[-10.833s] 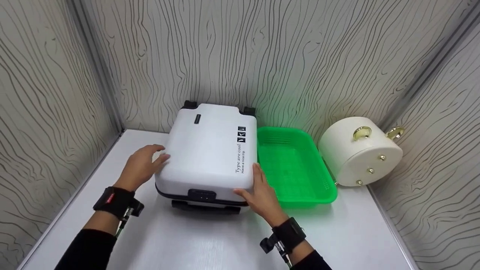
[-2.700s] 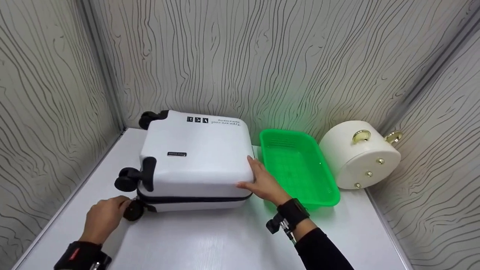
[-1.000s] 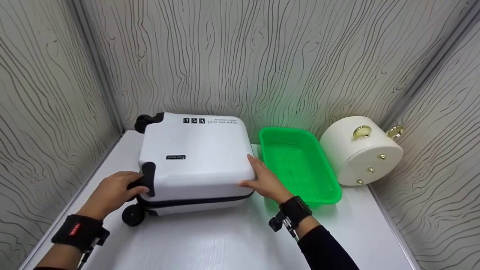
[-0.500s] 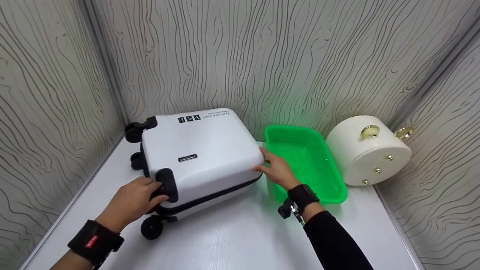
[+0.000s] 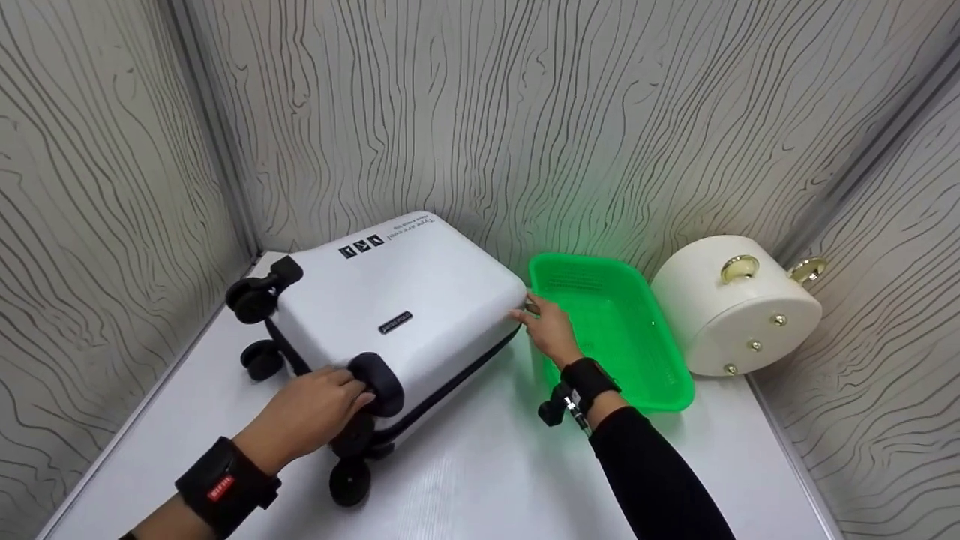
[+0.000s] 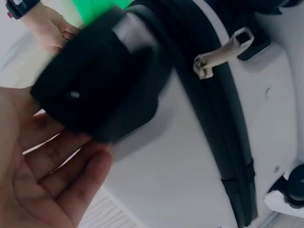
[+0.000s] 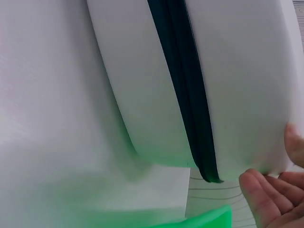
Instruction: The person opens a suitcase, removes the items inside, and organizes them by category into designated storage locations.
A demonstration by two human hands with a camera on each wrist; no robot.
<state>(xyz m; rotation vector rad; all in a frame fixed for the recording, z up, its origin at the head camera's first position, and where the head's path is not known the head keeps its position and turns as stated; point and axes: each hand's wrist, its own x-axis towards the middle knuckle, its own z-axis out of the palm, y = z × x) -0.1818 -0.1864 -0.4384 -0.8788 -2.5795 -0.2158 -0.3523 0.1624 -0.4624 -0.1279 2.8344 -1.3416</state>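
A white hard-shell suitcase (image 5: 405,292) lies flat on the white table, askew, its black wheels towards the left and front. At the near left corner my left hand (image 5: 307,412) holds the black caster wheel housing; in the left wrist view the fingers (image 6: 76,175) touch its underside. My right hand (image 5: 549,330) holds the suitcase's right end corner, thumb on the near side and fingers around the end, partly hidden. A black zipper band (image 7: 185,90) runs round the suitcase's side, and a metal zipper pull (image 6: 223,53) shows near the wheels.
Right of the suitcase stands a green plastic basket (image 5: 611,390), close to my right hand. Beyond it a cream round case (image 5: 705,285) with gold handles and studs lies on its side. Patterned panels (image 5: 480,112) enclose the table (image 5: 465,480) at the back and sides.
The suitcase, earlier with its wheels to the back, lies with them left. In the last second it has swung further, its wheel end coming nearer and right with my left hand.
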